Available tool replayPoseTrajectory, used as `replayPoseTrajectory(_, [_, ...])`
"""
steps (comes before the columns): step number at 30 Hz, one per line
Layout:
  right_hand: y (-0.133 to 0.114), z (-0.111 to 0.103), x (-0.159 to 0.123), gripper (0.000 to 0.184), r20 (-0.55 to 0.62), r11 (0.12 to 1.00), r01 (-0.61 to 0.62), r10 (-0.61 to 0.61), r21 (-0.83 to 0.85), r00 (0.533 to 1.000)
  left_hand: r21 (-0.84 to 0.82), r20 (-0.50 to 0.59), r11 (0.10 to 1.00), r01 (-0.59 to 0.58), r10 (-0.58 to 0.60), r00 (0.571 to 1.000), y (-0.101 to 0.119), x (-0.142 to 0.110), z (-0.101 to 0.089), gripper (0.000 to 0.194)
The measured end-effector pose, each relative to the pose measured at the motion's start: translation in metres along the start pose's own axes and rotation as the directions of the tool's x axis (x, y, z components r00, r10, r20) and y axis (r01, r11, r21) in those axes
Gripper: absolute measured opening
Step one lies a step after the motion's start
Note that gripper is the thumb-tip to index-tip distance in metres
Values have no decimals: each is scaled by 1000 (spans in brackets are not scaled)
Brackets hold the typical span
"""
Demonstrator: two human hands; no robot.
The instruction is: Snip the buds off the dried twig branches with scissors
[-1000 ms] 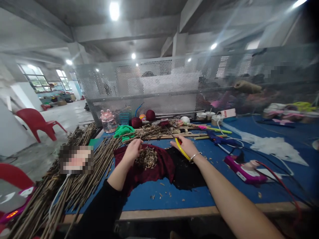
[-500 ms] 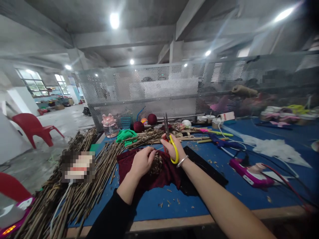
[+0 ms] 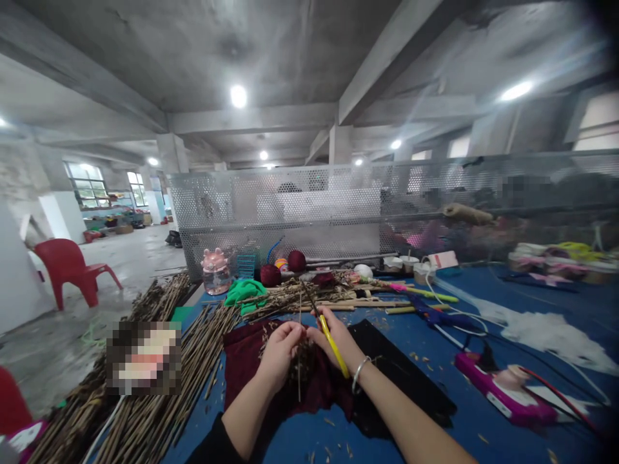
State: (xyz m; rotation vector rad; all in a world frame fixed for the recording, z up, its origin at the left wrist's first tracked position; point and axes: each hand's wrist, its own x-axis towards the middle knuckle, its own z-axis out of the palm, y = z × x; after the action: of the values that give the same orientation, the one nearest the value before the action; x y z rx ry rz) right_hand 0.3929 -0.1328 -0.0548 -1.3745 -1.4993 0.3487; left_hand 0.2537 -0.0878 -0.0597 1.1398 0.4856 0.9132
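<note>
In the head view, my left hand [image 3: 279,356] is closed in a pinch, with its fingertips around a thin upright stem [image 3: 299,386]. My right hand [image 3: 338,341] grips a pair of scissors with yellow handles [image 3: 333,345], blades pointing up and away. The right fingertips come close to the left ones at the stem; I cannot tell whether they touch it. Beneath both hands, a clump of dried plant [image 3: 304,361] lies on a dark red cloth [image 3: 239,354]. A black cloth [image 3: 391,367] is to the right of it.
Bundles of dry stalks [image 3: 193,367] cover the table's left side. Behind the hands lie more dried stems [image 3: 275,293], a green cloth [image 3: 245,293] and dark red balls [image 3: 296,261]. A purple power strip [image 3: 503,390] with cables sits at right. A perforated metal screen [image 3: 217,203] stands behind.
My hands have come together, and the scissors have tilted left. The stem between my fingers now stands upright. The head view has tilted upward, so everything appears lower.
</note>
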Motion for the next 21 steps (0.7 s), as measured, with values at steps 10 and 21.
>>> replayPoseTrajectory(10, [-8,2,-7,51,114,991,73,-59,-116,992,220,137,975,7,-38,990,-7,-3,1,24])
replayPoseTrajectory(21, [-6,-6,-5,47,72,982,26,-13,-187,997,189,92,982,10,-28,995,1,-10,4,27])
